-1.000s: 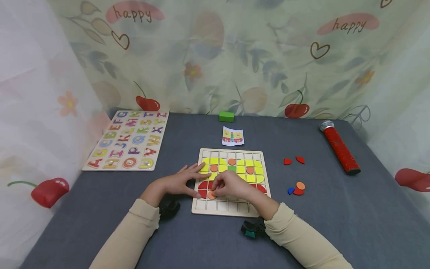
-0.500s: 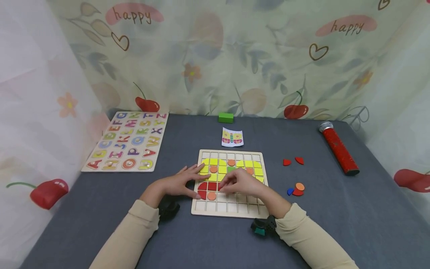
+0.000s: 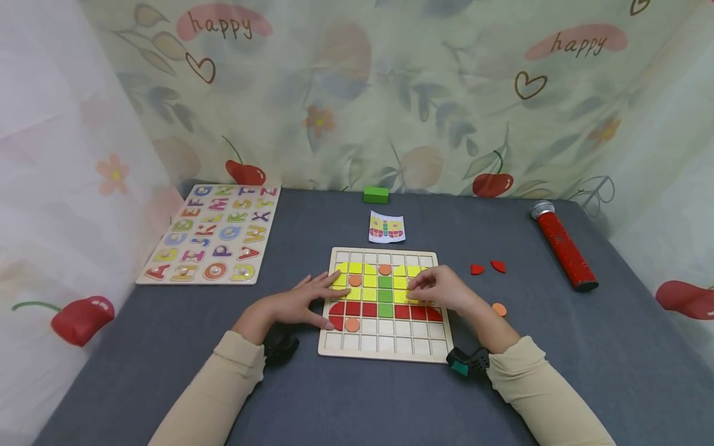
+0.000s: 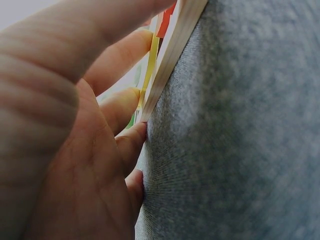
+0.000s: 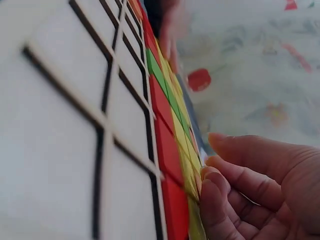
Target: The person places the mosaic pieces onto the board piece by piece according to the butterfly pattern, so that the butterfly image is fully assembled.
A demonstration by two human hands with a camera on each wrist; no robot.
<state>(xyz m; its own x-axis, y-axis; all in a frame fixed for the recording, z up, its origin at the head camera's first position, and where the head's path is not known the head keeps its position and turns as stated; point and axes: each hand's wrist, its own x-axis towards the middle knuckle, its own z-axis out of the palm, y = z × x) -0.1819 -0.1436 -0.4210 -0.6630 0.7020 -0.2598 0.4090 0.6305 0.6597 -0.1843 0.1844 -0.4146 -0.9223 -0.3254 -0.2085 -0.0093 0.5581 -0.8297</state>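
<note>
A wooden grid board lies on the dark cloth, its cells partly filled with flat yellow squares, green squares and red pieces. An orange disc occupies a lower left cell. My left hand spreads over the board's left side, fingertips on yellow pieces and thumb at the red ones; in the left wrist view its fingers reach the board's edge. My right hand hovers at the right side with loosely bent fingers, and no piece shows between thumb and fingertips.
Right of the board lie two red wedge pieces and another orange disc beside my right wrist. A butterfly pattern card and a green block stand behind. An alphabet board is left, a red microphone right.
My right hand has left the orange disc in the lower left cell and moved right across the board, uncovering the middle. Its wrist now hides the blue piece. My left hand stays put.
</note>
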